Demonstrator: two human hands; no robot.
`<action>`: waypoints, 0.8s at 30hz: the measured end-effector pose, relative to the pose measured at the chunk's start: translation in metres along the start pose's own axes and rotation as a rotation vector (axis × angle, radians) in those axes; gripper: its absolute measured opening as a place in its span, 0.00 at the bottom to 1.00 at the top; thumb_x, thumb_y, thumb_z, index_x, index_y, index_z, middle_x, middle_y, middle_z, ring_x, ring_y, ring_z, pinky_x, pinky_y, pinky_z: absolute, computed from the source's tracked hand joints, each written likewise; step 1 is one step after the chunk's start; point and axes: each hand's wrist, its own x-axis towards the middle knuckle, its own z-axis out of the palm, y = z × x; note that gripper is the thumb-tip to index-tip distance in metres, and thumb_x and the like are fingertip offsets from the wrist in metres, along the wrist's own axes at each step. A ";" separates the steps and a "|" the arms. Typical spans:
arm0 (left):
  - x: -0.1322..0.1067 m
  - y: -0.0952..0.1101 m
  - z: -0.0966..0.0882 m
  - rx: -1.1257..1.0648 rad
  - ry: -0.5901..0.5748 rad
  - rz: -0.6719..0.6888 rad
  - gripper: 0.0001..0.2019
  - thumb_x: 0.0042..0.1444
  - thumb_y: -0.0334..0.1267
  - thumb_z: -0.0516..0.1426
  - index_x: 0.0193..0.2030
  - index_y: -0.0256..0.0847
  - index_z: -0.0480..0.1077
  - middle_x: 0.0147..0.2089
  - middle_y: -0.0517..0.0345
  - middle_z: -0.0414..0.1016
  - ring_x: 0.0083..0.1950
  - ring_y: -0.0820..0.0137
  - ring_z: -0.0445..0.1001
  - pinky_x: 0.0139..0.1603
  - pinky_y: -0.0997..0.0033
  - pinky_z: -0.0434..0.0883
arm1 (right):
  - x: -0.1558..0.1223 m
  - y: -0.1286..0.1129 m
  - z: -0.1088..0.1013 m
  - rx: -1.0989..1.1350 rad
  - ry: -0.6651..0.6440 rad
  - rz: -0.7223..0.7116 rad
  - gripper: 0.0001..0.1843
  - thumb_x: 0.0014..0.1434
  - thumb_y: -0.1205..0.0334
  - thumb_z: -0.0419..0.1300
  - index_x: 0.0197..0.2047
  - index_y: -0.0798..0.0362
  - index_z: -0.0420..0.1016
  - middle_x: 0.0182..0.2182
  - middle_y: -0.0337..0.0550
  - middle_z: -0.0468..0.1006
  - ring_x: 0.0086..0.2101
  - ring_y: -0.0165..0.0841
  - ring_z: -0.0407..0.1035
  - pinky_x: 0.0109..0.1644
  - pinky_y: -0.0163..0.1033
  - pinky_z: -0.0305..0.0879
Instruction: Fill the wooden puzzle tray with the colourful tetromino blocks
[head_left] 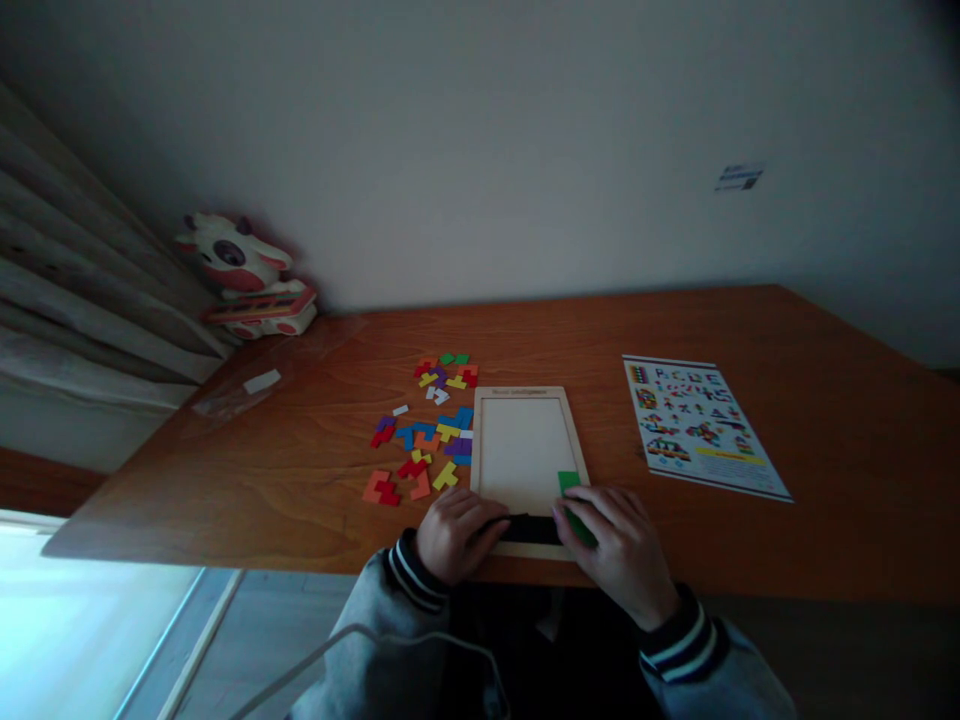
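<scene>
A pale wooden puzzle tray (525, 440) lies near the table's front edge, its inside mostly bare. My right hand (619, 545) is over its lower right corner, thumb and fingers closed on a green puzzle piece (581, 527); part of the piece is hidden by the fingers. My left hand (457, 530) lies across the tray's lower left side with its fingers curled and the tips together; what they grip cannot be made out. Between both hands a black band (532, 529) crosses the bottom of the tray. Left of the tray lie several coloured puzzle pieces (425, 440).
A printed pattern sheet (705, 430) lies on the wooden table (832, 430) to the right. At the back left stands a cow-shaped toy (251, 275), with a clear plastic bag (240, 395) in front of it. A cable (405, 637) passes over my left sleeve.
</scene>
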 end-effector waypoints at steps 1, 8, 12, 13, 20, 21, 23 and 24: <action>0.000 0.000 0.000 -0.003 0.002 -0.005 0.07 0.67 0.36 0.56 0.45 0.39 0.75 0.35 0.53 0.81 0.35 0.68 0.79 0.38 0.68 0.73 | 0.000 0.000 0.000 -0.004 0.007 0.006 0.05 0.64 0.63 0.61 0.39 0.50 0.79 0.38 0.45 0.82 0.38 0.37 0.74 0.47 0.46 0.64; 0.000 0.001 -0.001 -0.030 0.033 -0.010 0.07 0.67 0.36 0.56 0.45 0.38 0.75 0.36 0.53 0.82 0.35 0.68 0.79 0.39 0.69 0.73 | 0.001 -0.003 -0.002 0.025 -0.007 -0.098 0.07 0.65 0.65 0.59 0.46 0.51 0.76 0.39 0.46 0.81 0.40 0.38 0.73 0.49 0.46 0.64; -0.002 0.001 0.000 -0.014 0.034 -0.003 0.07 0.67 0.36 0.56 0.45 0.39 0.75 0.36 0.54 0.81 0.34 0.68 0.79 0.38 0.69 0.72 | 0.001 -0.010 0.000 0.072 -0.069 -0.173 0.09 0.66 0.64 0.58 0.49 0.52 0.75 0.41 0.45 0.81 0.40 0.37 0.73 0.51 0.47 0.62; -0.002 0.000 0.001 -0.010 0.025 -0.007 0.07 0.67 0.37 0.56 0.44 0.39 0.75 0.35 0.54 0.81 0.34 0.67 0.78 0.37 0.68 0.72 | 0.001 -0.012 0.001 0.082 -0.089 -0.181 0.09 0.67 0.64 0.57 0.48 0.51 0.75 0.41 0.44 0.81 0.40 0.37 0.73 0.51 0.47 0.62; -0.004 -0.001 0.003 0.021 0.021 -0.029 0.08 0.66 0.38 0.56 0.41 0.39 0.76 0.32 0.55 0.79 0.33 0.67 0.77 0.36 0.68 0.71 | 0.001 -0.014 0.003 0.142 -0.120 -0.216 0.08 0.69 0.64 0.56 0.48 0.50 0.75 0.39 0.41 0.82 0.38 0.35 0.73 0.51 0.47 0.60; -0.004 0.000 0.003 0.023 0.020 -0.030 0.08 0.67 0.38 0.56 0.41 0.39 0.76 0.31 0.55 0.79 0.33 0.68 0.77 0.36 0.69 0.71 | 0.000 -0.013 0.003 0.145 -0.127 -0.215 0.08 0.69 0.64 0.56 0.48 0.50 0.75 0.40 0.41 0.82 0.38 0.35 0.73 0.51 0.47 0.60; -0.004 0.000 0.003 0.022 0.011 -0.028 0.09 0.67 0.38 0.56 0.41 0.39 0.76 0.31 0.55 0.79 0.33 0.68 0.76 0.36 0.69 0.71 | 0.000 -0.012 0.003 0.145 -0.133 -0.216 0.08 0.68 0.63 0.56 0.48 0.50 0.75 0.40 0.41 0.82 0.38 0.35 0.73 0.52 0.47 0.60; -0.004 -0.001 0.003 0.017 0.006 -0.023 0.09 0.67 0.38 0.56 0.41 0.38 0.76 0.31 0.55 0.79 0.33 0.68 0.77 0.36 0.69 0.71 | 0.000 -0.012 0.003 0.142 -0.132 -0.217 0.08 0.68 0.63 0.57 0.49 0.50 0.74 0.40 0.41 0.81 0.39 0.36 0.73 0.52 0.48 0.60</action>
